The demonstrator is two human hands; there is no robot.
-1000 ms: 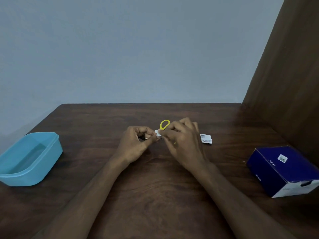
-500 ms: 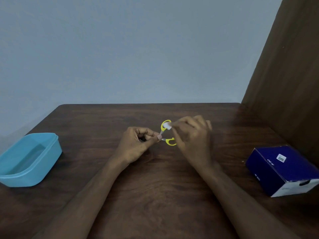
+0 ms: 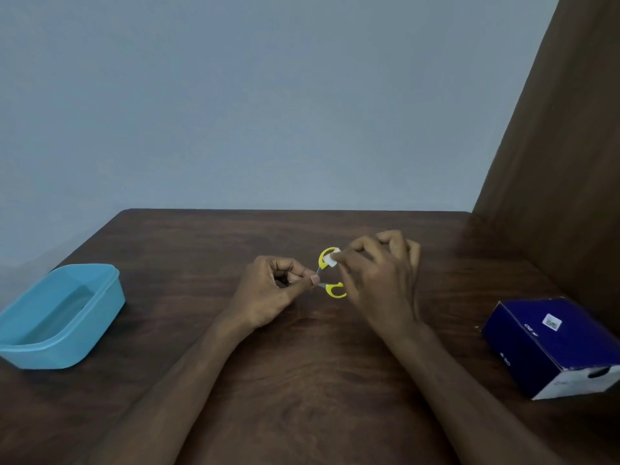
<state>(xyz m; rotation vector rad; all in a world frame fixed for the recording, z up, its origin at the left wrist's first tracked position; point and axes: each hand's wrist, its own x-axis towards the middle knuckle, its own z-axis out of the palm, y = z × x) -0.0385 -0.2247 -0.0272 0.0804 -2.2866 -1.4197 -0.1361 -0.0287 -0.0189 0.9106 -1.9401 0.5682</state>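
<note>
1. Scissors, small, with yellow handles. They are at the middle of the table. The blade end is hidden in the grip, and the two loops are spread apart toward one and four o'clock of the left hand.
2. Left hand: fingers curled, thumb and forefinger pinching the scissors near the pivot.
3. Right hand: thumb and forefinger pinch a small white pad, which lies against the upper loop. The other fingers are loosely bent and hold nothing.
4. Progress, as I judge it: the wiping is under way, with the pad on the upper loop. The lower loop and the shanks are bare of the pad. I cannot tell which parts are already wiped, and nothing has been put away yet.
5. Blue tub, lidless, at nine o'clock on the table.
6. Dark blue box, at four o'clock near the table's edge.
</note>
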